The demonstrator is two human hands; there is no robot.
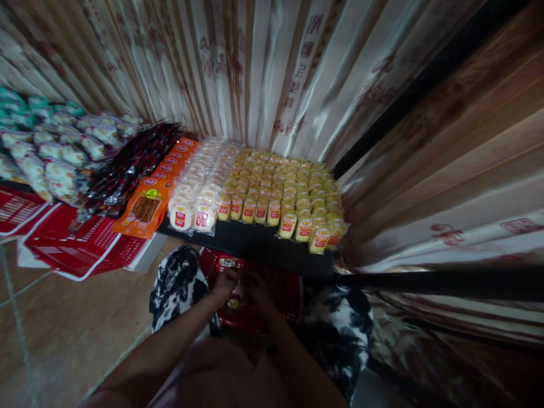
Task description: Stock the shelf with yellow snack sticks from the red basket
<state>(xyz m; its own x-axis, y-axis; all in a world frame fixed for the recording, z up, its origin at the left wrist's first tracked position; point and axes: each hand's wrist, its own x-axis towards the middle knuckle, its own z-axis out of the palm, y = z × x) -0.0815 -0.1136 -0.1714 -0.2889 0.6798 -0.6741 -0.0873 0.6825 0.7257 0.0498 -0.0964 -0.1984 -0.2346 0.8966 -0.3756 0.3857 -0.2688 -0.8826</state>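
Both of my hands reach down into a red basket (pixel 278 286) between my knees, in deep shadow. My left hand (pixel 227 283) has its fingers curled in, near a small shiny wrapped packet (pixel 228 262) and another yellowish packet (pixel 233 304) lower in the basket. What lies in its fingers is too dark to make out. My right hand (pixel 260 292) is just to the right, and its fingers are lost in the dark. Just beyond, rows of small yellow wrapped cakes (pixel 261 211) stand on a black shelf (pixel 255 238).
Left of the yellow cakes are white round wrapped cakes (pixel 182 215), an orange snack bag (pixel 147 209), dark packets (pixel 127 170) and white bags (pixel 62 178). More red baskets (pixel 80 241) sit at left on the tiled floor. A pleated curtain (pixel 255 73) hangs behind; a dark bar (pixel 408 96) slants at right.
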